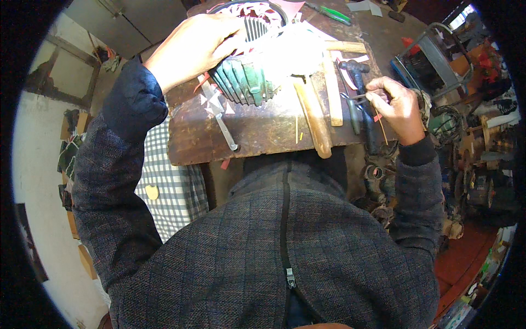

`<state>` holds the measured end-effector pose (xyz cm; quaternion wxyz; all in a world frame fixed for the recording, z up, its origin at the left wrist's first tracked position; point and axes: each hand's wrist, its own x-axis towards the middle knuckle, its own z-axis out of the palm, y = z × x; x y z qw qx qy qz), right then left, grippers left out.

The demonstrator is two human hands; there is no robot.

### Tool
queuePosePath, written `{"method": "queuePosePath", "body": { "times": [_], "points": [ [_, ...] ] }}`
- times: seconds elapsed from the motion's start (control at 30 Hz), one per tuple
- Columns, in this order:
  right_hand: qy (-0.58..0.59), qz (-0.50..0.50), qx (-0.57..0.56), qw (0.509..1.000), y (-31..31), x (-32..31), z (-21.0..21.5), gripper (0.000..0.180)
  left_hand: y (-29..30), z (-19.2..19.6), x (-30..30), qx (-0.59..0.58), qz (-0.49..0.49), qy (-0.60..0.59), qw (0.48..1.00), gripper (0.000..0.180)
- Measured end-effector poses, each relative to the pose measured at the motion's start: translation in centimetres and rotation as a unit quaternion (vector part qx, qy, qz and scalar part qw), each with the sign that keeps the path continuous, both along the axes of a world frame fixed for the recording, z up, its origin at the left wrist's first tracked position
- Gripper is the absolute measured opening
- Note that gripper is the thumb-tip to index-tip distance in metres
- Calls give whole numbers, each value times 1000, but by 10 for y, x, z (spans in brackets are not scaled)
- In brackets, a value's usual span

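We find the left hand point(192, 46) laid flat over the upper side of a green ribbed motor housing point(244, 77), fingers spread and curved against its casing, pressing on it rather than closing around it. The housing lies on its side at the far left part of the worktop point(257, 134), its open end turned away from us, with pink and white paper strips point(257, 10) standing in the slots. The glare over its right side hides detail there.

The right hand point(397, 107) sits at the right edge of the worktop, fingers pinched narrowly on a thin metal tool point(353, 97); we cannot tell what kind. Just beside this hand lies a dark hammer point(359, 82), its head pointing away from us.

Between the hands we record a wooden handle point(315, 118) lying lengthwise, a flat wooden stick point(331, 88) next to it, and a grey metal tool point(223, 123) near the front edge, below the housing. Small paper offcuts point(211, 98) are scattered about that tool. A green-handled screwdriver point(334, 13) rests at the far edge, well apart from both hands.
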<state>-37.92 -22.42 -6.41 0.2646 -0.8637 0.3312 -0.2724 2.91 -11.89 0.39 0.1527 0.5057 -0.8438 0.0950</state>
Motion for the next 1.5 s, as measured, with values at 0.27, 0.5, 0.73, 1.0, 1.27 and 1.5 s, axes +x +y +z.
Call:
{"method": "queuePosePath", "body": {
  "times": [0.27, 0.5, 0.73, 1.0, 1.27, 1.5],
  "points": [
    [40, -72, -1, 997, -29, 7, -76, 20, -4, -3, -1, -44, -18, -25, 999, 14],
    [-167, -25, 277, 946, -16, -17, -55, 12, -2, 9, -3, -13, -58, -17, 998, 18],
    [-203, -7, 392, 897, 59, -15, -42, 27, 4, 27, -21, 43, -43, -4, 998, 14],
    [-284, 120, 402, 862, 75, -9, -55, 46, 9, 36, -26, 61, -22, -17, 998, 14],
    [-53, 227, 598, 767, 126, 24, -64, 33, 13, 35, -25, 48, -29, -13, 998, 15],
    [-16, 267, 297, 917, 138, 27, -55, 17, 10, 33, -24, 49, -24, -4, 998, 16]
  ]
}}
